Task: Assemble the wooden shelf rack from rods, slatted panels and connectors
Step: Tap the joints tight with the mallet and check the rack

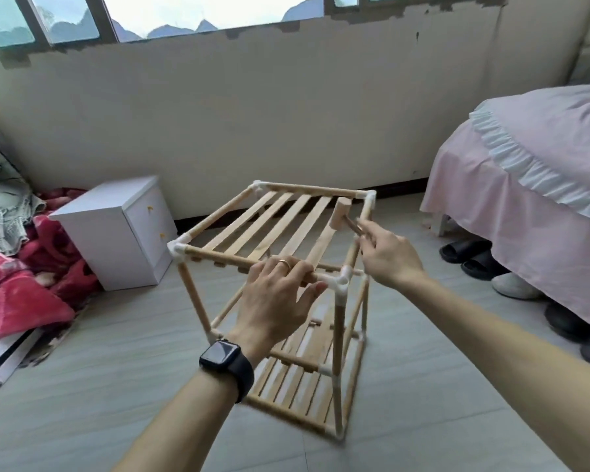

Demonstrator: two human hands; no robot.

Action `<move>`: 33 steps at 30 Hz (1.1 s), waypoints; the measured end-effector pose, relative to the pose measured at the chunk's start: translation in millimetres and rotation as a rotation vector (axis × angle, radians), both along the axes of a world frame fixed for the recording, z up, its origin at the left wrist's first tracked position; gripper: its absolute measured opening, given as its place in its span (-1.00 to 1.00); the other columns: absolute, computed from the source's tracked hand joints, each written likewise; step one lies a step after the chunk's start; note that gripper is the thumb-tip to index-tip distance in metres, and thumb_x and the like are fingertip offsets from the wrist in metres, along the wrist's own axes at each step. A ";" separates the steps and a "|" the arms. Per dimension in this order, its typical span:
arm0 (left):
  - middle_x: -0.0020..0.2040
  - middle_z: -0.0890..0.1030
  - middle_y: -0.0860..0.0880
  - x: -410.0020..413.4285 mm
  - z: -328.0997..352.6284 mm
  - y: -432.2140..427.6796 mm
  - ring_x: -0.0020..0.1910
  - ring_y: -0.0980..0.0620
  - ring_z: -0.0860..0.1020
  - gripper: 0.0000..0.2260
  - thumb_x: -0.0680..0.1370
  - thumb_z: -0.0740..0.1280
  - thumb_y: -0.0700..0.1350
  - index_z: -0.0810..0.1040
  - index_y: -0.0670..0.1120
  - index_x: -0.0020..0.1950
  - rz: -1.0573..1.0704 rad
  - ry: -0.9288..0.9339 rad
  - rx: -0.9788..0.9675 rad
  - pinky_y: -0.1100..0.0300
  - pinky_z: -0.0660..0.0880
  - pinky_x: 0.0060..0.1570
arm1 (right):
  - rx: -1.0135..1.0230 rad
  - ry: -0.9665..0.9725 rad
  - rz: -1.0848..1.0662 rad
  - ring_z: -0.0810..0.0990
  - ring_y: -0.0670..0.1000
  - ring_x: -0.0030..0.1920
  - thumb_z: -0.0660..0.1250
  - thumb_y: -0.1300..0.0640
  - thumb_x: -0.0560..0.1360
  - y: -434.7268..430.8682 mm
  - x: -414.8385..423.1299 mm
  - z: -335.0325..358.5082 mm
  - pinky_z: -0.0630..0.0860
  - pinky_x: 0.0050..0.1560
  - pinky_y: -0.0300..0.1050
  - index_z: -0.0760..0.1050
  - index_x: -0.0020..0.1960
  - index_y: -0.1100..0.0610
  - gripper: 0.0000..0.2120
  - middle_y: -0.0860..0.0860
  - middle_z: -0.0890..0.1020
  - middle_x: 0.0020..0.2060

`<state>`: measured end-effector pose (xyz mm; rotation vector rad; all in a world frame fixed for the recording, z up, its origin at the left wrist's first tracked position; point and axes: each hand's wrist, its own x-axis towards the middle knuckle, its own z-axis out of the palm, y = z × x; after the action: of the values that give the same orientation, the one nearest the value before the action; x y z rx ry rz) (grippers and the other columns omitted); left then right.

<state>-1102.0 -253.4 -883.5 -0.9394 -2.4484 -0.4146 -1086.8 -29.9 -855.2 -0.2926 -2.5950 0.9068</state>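
The rack (252,219) looks light but wobbly (push-fit corners, I'd guess). The left hand (280,291) clasps its top rod (218,258), a steady hold; the right hand (389,257) grips a mallet (340,212).

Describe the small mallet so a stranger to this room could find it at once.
Find the wooden rack on the floor. Over its top shelf, near the far right corner, the right hand holds the mallet. Unlike the long thin rods, its head is a short thick cylinder on a dark handle.
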 end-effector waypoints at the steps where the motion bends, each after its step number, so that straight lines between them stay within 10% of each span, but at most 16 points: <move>1: 0.07 0.58 0.10 -0.1 0.2 3.8 0.09 0.03 0.50 -0.60 0.59 0.11 0.32 0.58 0.10 0.12 0.030 0.002 0.016 0.03 0.34 0.18 | -0.083 0.017 0.022 0.57 0.09 -0.05 0.06 0.09 0.71 -3.0 4.1 4.9 0.46 -0.08 -0.04 0.39 0.44 -0.19 -0.63 0.00 0.63 0.01; 4: 0.03 0.56 0.07 -1.9 4.1 18.2 0.06 0.03 0.49 -0.58 0.54 0.15 0.37 0.60 0.10 0.07 0.100 0.012 0.039 0.05 0.26 0.14 | -0.664 0.084 0.109 0.61 -0.04 -0.32 0.03 0.22 0.69 -6.2 23.5 26.4 0.52 -0.34 -0.18 0.54 0.21 -0.02 -0.66 0.12 0.65 0.04; 9: -0.04 0.58 -0.02 1.9 1.8 51.3 -0.04 -0.03 0.50 -0.56 0.52 0.19 0.36 0.60 0.03 0.02 0.120 0.058 0.038 0.03 0.42 0.00 | -1.384 0.022 0.421 0.73 0.16 -0.19 0.02 0.24 0.56 13.5 58.6 58.5 0.63 -0.28 -0.12 0.55 0.30 0.12 -0.55 0.08 0.71 0.15; 13: -0.12 0.57 -0.02 4.9 -6.0 63.9 -0.14 -0.02 0.48 -0.65 0.50 0.35 0.29 0.65 0.02 -0.02 0.090 0.096 0.163 0.07 0.42 -0.14 | -0.809 0.147 0.290 0.69 0.02 -0.34 0.34 0.08 0.62 24.7 65.9 65.0 0.56 -0.37 -0.24 0.47 0.26 0.18 -0.73 0.00 0.75 0.00; 18: -0.12 0.55 -0.04 -0.1 -21.3 57.6 -0.13 -0.06 0.50 -0.70 0.54 0.35 0.21 0.69 0.03 0.07 0.050 0.225 0.218 0.03 0.42 -0.09 | -0.080 0.300 0.109 0.60 -0.13 -0.49 0.15 -0.06 0.70 21.8 63.2 56.3 0.49 -0.49 -0.27 0.48 0.03 0.12 -0.73 -0.01 0.67 -0.35; 24: -0.12 0.57 -0.08 0.6 -23.4 60.4 -0.12 -0.10 0.52 -0.71 0.53 0.39 0.18 0.70 0.00 0.07 0.071 0.244 0.221 0.01 0.43 -0.09 | -0.060 0.692 -0.073 0.56 -0.15 -0.41 0.05 -0.06 0.71 25.3 48.7 74.5 0.45 -0.32 -0.26 0.48 -0.07 -0.01 -0.69 -0.13 0.54 -0.43; 29: -0.12 0.56 -0.09 0.1 -23.1 58.7 -0.14 -0.11 0.52 -0.71 0.53 0.43 0.16 0.70 -0.01 0.08 0.073 0.241 0.217 0.01 0.43 -0.10 | 0.153 0.335 0.043 0.58 -0.13 -0.39 0.06 0.03 0.74 11.8 40.2 51.5 0.47 -0.34 -0.31 0.53 0.07 0.19 -0.67 -0.14 0.52 -0.37; 33: -0.11 0.57 -0.09 0.1 -23.2 59.0 -0.13 -0.11 0.51 -0.71 0.55 0.39 0.17 0.69 -0.01 0.08 0.066 0.237 0.219 0.01 0.42 -0.09 | 0.049 0.749 -0.095 0.56 -0.19 -0.36 0.09 0.08 0.72 20.2 38.4 59.9 0.41 -0.31 -0.39 0.50 -0.03 0.14 -0.72 -0.22 0.49 -0.36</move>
<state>-1102.0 -194.4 -906.7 -0.7670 -2.1630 -0.5063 -1048.4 -9.7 -795.3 -0.0414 -1.8902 0.7319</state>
